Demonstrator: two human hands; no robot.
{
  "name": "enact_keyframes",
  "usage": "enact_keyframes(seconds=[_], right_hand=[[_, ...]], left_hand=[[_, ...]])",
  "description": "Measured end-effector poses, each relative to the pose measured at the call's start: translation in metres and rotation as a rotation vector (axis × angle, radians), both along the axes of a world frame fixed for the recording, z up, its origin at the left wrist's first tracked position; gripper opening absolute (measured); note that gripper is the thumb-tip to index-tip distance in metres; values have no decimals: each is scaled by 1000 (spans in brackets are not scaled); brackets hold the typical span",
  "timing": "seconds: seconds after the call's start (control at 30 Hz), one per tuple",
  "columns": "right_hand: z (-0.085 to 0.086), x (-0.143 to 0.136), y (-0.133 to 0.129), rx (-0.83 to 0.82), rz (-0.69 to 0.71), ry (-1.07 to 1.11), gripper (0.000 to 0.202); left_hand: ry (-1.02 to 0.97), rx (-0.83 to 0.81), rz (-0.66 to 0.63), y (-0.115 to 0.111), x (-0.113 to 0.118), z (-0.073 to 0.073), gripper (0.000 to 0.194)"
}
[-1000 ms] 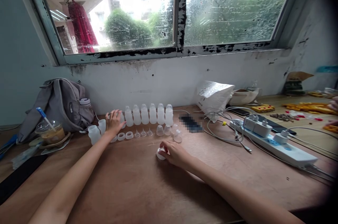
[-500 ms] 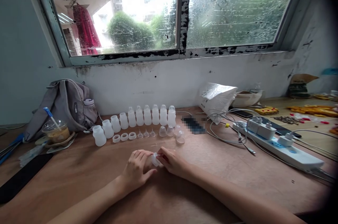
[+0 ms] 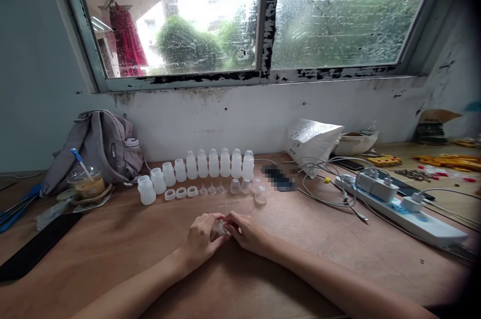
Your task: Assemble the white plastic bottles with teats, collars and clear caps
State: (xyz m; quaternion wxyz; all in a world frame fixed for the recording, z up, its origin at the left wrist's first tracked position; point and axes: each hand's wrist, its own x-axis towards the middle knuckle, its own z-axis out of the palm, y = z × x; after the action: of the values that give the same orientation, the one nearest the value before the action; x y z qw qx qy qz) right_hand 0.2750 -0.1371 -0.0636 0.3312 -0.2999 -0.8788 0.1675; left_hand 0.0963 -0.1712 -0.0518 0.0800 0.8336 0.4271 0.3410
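Note:
Between the fingertips of both hands is a small translucent ring-like part (image 3: 221, 228), partly covered by fingers. My left hand (image 3: 203, 236) grips it from the left, with the thumb below. My right hand (image 3: 244, 231) pinches it from the right. Beyond the hands stands a row of frosted bottles: open ones (image 3: 146, 190) on the left, capped ones (image 3: 225, 164) on the right. In front of them lie white rings (image 3: 181, 192), clear nipples (image 3: 212, 189) and clear domed caps (image 3: 235, 187). One more clear cap (image 3: 260, 200) lies nearer my right hand.
At left are a backpack (image 3: 99, 146), a drink cup (image 3: 86, 183) and a black flat object (image 3: 37, 246). At right are cables (image 3: 319, 194), a white power strip (image 3: 432, 226), a silvery bag (image 3: 313, 141) and a blurred dark object (image 3: 280, 178).
The view has shifted slightly. My left fingers and thumb have closed in round the translucent part, and both hands are nearer each other.

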Motion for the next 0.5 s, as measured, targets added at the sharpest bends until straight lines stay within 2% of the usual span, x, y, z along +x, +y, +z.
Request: enact_keyframes(seconds=[0.17, 0.33, 0.4, 0.5], right_hand=[[-4, -2, 4, 69, 13, 23, 10], [-5, -2, 3, 121, 45, 17, 20], [-5, 0, 4, 130, 45, 35, 24], [-8, 2, 13, 134, -34, 62, 27]], left_hand=[[42, 44, 11, -1, -2, 5, 33], [121, 96, -10, -3, -8, 13, 31], [140, 113, 21, -2, -12, 14, 30], [178, 120, 104, 4, -23, 13, 25]])
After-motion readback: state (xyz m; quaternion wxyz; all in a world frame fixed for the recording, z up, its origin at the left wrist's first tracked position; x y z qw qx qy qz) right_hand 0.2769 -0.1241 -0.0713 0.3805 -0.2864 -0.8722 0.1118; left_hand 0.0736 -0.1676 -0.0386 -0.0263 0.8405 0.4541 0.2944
